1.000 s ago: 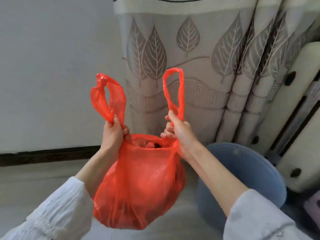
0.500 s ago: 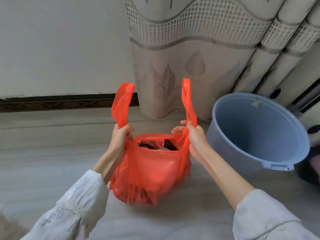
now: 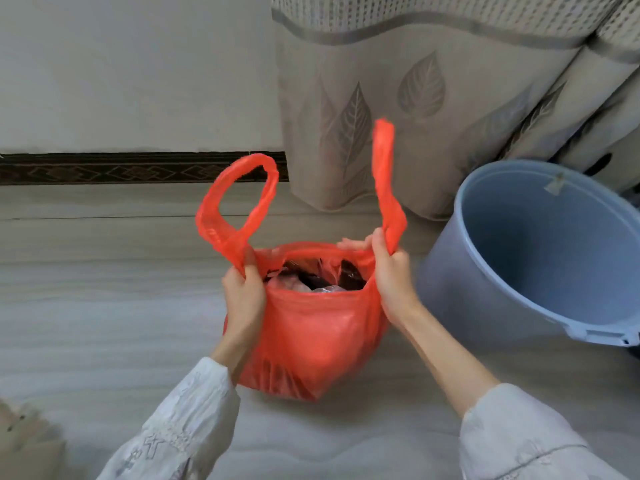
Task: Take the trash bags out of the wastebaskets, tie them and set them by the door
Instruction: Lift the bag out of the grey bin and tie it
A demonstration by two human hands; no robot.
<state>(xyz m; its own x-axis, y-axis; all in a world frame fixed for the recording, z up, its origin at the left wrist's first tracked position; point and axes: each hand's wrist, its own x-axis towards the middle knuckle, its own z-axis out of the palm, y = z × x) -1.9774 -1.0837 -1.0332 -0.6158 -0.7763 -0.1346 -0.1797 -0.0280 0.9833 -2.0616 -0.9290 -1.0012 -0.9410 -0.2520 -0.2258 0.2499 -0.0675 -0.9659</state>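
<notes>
A red plastic trash bag rests on the pale floor in front of me, its mouth open and dark rubbish showing inside. My left hand grips the base of the bag's left handle loop, which stands up as an open ring. My right hand grips the base of the right handle, which sticks straight up. To the right stands a blue wastebasket, tilted toward me and with nothing inside.
A beige curtain with a leaf pattern hangs behind the bag and the wastebasket. A white wall with a dark patterned skirting board runs along the left. Something brownish lies at the bottom left corner.
The bag has come down from mid-air and now sits on the floor. My view has tipped downward. Both hands still hold the handles, and the left loop has spread wider.
</notes>
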